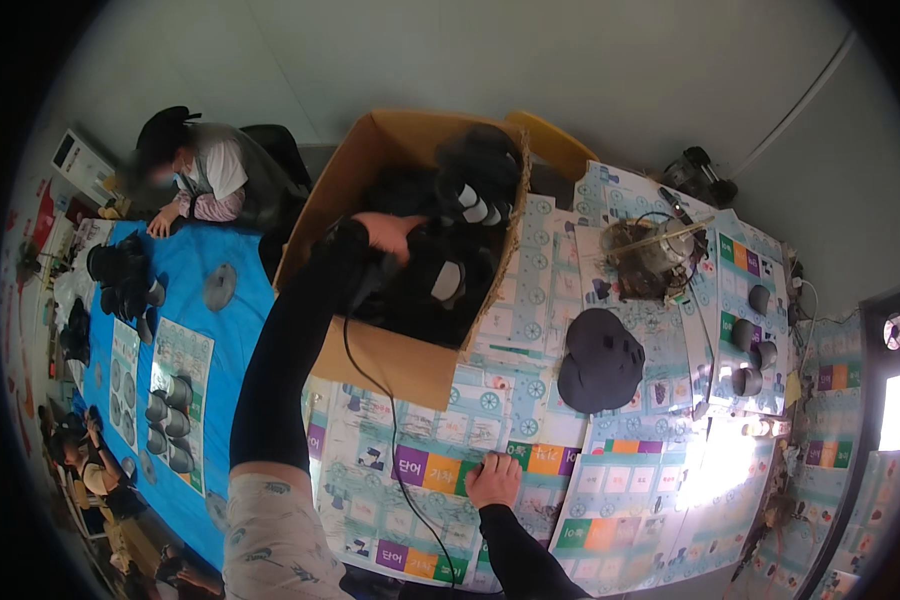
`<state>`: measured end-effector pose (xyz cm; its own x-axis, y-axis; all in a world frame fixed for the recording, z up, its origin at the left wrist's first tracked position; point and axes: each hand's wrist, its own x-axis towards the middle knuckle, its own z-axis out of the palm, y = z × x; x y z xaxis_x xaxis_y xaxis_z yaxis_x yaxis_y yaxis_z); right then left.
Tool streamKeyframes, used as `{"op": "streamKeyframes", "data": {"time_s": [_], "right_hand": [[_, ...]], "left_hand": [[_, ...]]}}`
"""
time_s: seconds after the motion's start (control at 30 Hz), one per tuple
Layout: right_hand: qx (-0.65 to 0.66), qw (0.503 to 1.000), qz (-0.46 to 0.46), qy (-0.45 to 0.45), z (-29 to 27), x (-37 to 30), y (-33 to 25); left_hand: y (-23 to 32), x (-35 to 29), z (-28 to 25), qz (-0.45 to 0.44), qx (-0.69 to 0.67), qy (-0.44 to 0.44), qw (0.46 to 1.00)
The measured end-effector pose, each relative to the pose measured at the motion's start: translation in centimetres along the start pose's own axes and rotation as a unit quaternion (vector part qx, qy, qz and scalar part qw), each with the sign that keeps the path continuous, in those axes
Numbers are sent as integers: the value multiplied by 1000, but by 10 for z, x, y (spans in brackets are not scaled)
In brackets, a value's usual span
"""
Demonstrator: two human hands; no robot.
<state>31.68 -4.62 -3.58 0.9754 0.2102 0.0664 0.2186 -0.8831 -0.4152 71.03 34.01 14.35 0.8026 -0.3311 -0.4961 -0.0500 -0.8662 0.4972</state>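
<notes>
My left hand [390, 235] reaches into an open cardboard box [405, 365] on the table, among black fabric pieces [395, 185], some with light grey or white patches. Its fingers are partly lost against the dark pieces, so whether it grips one cannot be told. A black sleeve covers that forearm. My right hand [494, 480] rests on the printed sheets [440, 400] covering the table, fingers curled in, with nothing visible in it. To the right of the box lies a dark grey cap-like piece [600, 360]. A thin black cord runs down below my left forearm.
A wire-and-metal device [655, 255] stands at the back right. Small dark rounded pieces [745, 345] lie farther right. On the left, a blue-covered table [235, 330] bears black caps [125, 280] and grey pieces [175, 420]; a person [220, 175] sits behind it. Other people are at far left.
</notes>
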Motion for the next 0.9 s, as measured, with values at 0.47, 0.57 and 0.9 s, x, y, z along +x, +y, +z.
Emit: {"op": "streamKeyframes", "data": {"time_s": [0.47, 0.57, 0.9], "right_hand": [[11, 1000, -7, 17, -2, 2, -1], [6, 1000, -6, 22, -1, -1, 1], [16, 1000, -2, 1, -2, 1, -2]], "left_hand": [[16, 9, 22, 19, 57, -138, 989], [32, -10, 28, 28, -83, -146, 985], [41, -9, 30, -110, -24, -126, 986]]}}
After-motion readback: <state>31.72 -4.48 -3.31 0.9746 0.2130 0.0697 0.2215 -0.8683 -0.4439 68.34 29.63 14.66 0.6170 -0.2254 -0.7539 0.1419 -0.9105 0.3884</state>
